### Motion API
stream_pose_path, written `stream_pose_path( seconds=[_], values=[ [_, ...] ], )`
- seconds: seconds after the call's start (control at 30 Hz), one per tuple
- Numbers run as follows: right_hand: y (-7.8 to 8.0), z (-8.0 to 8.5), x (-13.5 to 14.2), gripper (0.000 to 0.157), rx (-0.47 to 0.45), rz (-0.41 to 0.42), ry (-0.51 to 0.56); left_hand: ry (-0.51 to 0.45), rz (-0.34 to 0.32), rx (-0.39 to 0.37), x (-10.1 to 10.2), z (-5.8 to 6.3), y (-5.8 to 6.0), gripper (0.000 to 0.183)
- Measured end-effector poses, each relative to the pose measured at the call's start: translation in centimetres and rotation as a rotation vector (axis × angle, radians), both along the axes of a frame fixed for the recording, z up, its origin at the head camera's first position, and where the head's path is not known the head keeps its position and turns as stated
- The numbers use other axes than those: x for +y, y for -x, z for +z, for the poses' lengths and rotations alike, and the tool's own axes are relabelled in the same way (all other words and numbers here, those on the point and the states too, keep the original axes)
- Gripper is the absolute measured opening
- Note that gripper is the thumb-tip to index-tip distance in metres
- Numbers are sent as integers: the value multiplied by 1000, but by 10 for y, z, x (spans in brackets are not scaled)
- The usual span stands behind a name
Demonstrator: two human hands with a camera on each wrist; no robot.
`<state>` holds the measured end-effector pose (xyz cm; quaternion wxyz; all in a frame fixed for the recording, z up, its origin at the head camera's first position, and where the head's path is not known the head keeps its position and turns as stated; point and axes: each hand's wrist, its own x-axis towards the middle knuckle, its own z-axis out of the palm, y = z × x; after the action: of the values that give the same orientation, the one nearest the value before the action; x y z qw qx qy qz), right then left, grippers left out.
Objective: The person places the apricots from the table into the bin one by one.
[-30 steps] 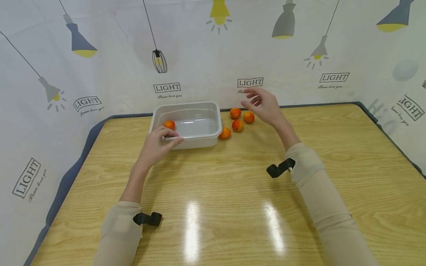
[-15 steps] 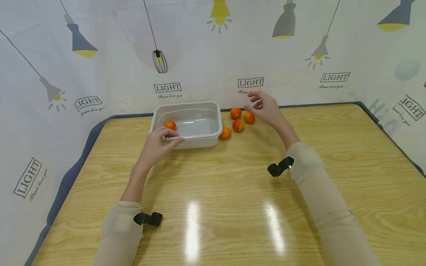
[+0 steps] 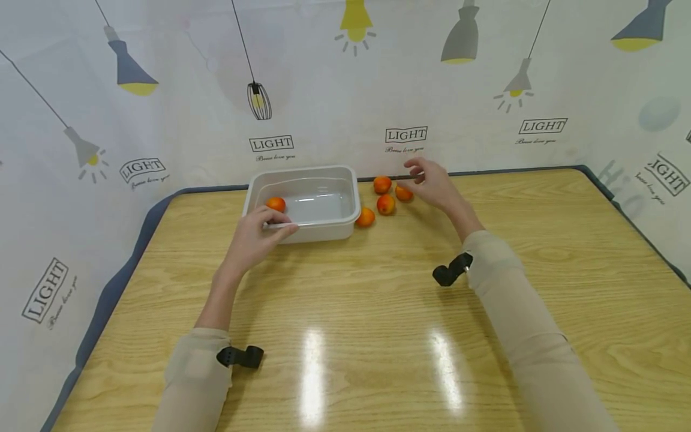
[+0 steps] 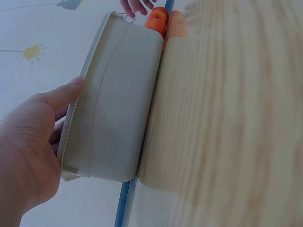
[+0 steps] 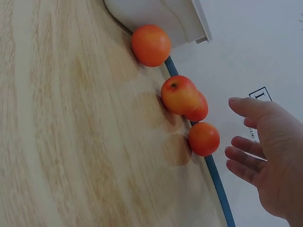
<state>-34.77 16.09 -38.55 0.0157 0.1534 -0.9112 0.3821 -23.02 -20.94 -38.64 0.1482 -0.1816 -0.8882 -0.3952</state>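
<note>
My left hand (image 3: 249, 241) pinches the near-left rim of a white rectangular plastic tub (image 3: 324, 231), thumb outside and fingers over the edge. Inside the tub, at its left, lies one orange-red apple (image 3: 276, 204). Several similar apples stand on the table just right of the tub, the closest apple (image 5: 151, 45) beside its wall. My right hand (image 3: 436, 187) hovers above the rearmost right apple (image 5: 204, 139), fingers loosely bent and holding nothing. In the right wrist view a gap shows between the fingertips and that apple. Another apple (image 5: 180, 95) shows its stem and partly hides one behind it.
The wooden table (image 3: 345, 300) has a dark blue edge (image 3: 513, 172) at the back. Behind it hangs a pale wall cloth (image 3: 324, 72) printed with lamps. A black wrist camera (image 3: 452, 270) sits on each sleeve.
My right hand has moved down and slightly to the right, toward the rear right apple. My left hand, the tub and the apples have stayed in place.
</note>
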Motion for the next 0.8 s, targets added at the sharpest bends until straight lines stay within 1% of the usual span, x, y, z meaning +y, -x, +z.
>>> stream_pose_path(
  seconds=[0.1,0.27,0.47,0.63,0.8],
  values=[
    [1,-5,2,52,-14,-5,-24,-3,-2,3,0,-1,0,21],
    [3,-14,4,49,-68,0,-24,-7,-2,2,0,-2,1,21],
    [5,-19,4,50,-121,10,-53,-5,-2,8,0,-1,1,21],
    [5,-21,3,50,-128,25,-66,-3,-2,26,0,-2,2,20],
    [5,-23,1,44,-115,36,-53,-3,-3,31,-1,-3,3,20]
  ],
)
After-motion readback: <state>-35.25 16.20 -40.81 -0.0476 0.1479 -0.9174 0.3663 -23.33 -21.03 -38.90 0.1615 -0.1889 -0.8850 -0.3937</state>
